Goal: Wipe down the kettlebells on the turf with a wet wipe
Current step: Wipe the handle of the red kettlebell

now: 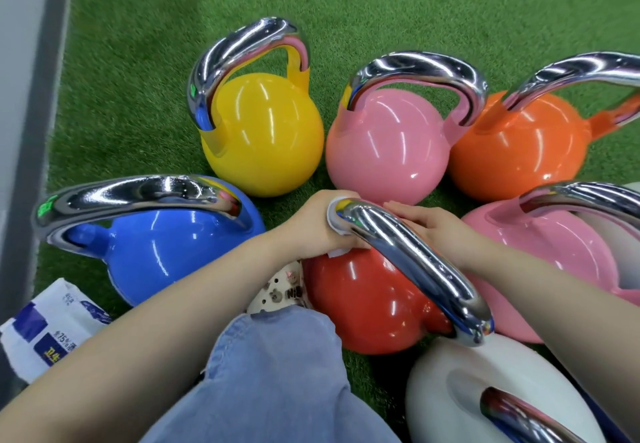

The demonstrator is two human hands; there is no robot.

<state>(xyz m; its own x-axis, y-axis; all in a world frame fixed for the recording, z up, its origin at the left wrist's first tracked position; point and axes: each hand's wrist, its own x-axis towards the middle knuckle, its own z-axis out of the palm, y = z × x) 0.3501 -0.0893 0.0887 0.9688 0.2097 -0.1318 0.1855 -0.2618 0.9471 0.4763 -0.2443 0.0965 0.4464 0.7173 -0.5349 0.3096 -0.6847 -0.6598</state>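
Note:
A red kettlebell [360, 300] with a chrome handle [412, 262] stands on the green turf [145, 44] right below me. My left hand [311, 224] grips the far end of that handle through a white wet wipe [334, 222]. My right hand [436, 224] rests on the kettlebell's far side beside the handle, fingers fairly straight. Around it stand a blue kettlebell [152, 252], a yellow one [266, 134], a pink one [384, 144], an orange one [512, 144], a second pink one [554, 262] and a white one [491, 394].
A pack of wet wipes [52, 324] lies on the turf at the lower left. A grey wall base [31, 96] runs along the left edge. My denim-clad knee [273, 376] and a perforated white shoe [277, 290] sit between the blue and red kettlebells.

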